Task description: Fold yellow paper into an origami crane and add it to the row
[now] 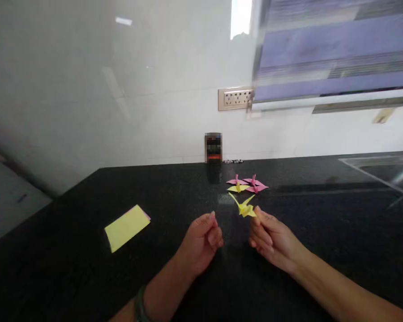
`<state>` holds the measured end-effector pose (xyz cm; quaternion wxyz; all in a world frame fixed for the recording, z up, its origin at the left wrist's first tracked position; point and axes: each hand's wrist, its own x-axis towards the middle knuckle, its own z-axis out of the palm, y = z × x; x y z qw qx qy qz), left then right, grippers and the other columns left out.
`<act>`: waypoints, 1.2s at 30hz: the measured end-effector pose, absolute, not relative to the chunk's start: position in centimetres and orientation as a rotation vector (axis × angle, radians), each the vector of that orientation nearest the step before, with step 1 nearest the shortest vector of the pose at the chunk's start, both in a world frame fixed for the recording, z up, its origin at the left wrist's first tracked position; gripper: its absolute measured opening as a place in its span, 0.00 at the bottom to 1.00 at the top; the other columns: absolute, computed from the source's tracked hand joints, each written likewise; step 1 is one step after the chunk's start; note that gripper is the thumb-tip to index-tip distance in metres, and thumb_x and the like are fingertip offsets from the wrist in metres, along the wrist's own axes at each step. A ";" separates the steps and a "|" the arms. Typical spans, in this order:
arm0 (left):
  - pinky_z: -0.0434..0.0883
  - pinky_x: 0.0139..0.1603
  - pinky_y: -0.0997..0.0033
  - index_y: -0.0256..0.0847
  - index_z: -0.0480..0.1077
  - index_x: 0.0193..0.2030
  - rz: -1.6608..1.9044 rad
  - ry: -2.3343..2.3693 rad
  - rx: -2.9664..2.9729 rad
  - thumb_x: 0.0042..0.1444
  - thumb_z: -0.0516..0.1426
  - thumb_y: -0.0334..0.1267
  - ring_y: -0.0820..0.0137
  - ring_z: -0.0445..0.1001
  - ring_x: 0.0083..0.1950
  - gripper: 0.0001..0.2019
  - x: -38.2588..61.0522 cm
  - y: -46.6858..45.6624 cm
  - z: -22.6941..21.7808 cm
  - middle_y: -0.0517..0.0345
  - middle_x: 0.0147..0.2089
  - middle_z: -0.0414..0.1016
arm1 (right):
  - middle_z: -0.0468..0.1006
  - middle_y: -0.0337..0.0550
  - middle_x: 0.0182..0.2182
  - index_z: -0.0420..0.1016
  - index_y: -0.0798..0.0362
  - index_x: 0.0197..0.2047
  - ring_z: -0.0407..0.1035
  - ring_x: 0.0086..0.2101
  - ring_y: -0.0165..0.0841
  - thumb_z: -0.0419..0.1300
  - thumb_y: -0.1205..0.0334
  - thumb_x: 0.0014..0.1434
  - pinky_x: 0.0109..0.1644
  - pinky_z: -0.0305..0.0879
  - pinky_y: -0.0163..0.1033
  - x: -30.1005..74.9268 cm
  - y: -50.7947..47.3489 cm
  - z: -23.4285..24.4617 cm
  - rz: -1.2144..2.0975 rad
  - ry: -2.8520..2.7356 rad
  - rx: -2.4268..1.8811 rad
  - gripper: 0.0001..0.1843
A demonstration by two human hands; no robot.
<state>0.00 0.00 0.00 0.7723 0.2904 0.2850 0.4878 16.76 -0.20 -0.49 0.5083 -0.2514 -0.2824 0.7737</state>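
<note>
The right hand (275, 239) pinches the yellow crane (244, 209), long axis left-right; left hand (201, 241) fingers curl together.

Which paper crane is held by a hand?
The nearer yellow crane, at the right hand fingertips; the other yellow crane and two pink cranes lie behind on the counter.

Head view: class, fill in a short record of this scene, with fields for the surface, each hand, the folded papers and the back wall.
Surface: black counter
Right hand: right hand pinches a yellow paper crane at its fingertips
Left hand: left hand loosely curled, holding nothing, beside the right
Beyond the hands: two pink cranes and a small yellow crane, close together on the counter
Left side: yellow paper stack, lying flat
Back wall: dark box below a wall socket
</note>
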 end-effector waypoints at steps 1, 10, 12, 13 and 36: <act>0.54 0.20 0.78 0.38 0.56 0.20 1.059 0.629 0.644 0.52 0.51 0.45 0.80 0.50 0.16 0.16 0.1 0.0 -0.1 0.69 0.12 0.50 | 0.56 0.27 0.06 0.62 0.55 0.21 0.48 0.09 0.20 0.46 0.57 0.60 0.20 0.61 0.31 16.7 -0.3 -0.4 1.860 -0.704 -0.601 0.18; 0.53 0.20 0.76 0.36 0.59 0.17 0.941 0.704 0.884 0.51 0.43 0.55 0.78 0.55 0.16 0.24 0.7 -0.4 -0.5 0.63 0.12 0.56 | 0.59 0.29 0.04 0.60 0.56 0.16 0.50 0.07 0.20 0.52 0.60 0.56 0.20 0.59 0.31 16.3 -0.8 -0.9 1.728 -1.027 -0.758 0.20; 0.53 0.20 0.76 0.36 0.60 0.18 0.894 0.718 0.939 0.52 0.47 0.50 0.79 0.55 0.16 0.20 0.6 -0.4 -0.5 0.64 0.13 0.57 | 0.60 0.28 0.04 0.60 0.56 0.16 0.50 0.07 0.20 0.52 0.60 0.56 0.21 0.59 0.31 16.3 -0.8 -1.0 1.712 -1.045 -0.796 0.18; 0.53 0.20 0.76 0.36 0.61 0.19 0.871 0.725 0.966 0.51 0.49 0.47 0.79 0.55 0.16 0.18 0.6 -0.4 -0.6 0.64 0.13 0.58 | 0.59 0.28 0.04 0.60 0.56 0.17 0.50 0.07 0.20 0.52 0.59 0.56 0.21 0.59 0.31 16.3 -0.8 -0.9 1.716 -1.051 -0.807 0.18; 0.59 0.20 0.79 0.32 0.66 0.23 0.730 0.590 0.861 0.49 0.54 0.41 0.79 0.63 0.17 0.12 0.3 -0.7 -1.2 0.59 0.17 0.66 | 0.65 0.32 0.07 0.66 0.59 0.24 0.55 0.08 0.21 0.51 0.62 0.55 0.16 0.60 0.29 16.0 -0.9 -1.2 2.032 -0.949 -0.717 0.11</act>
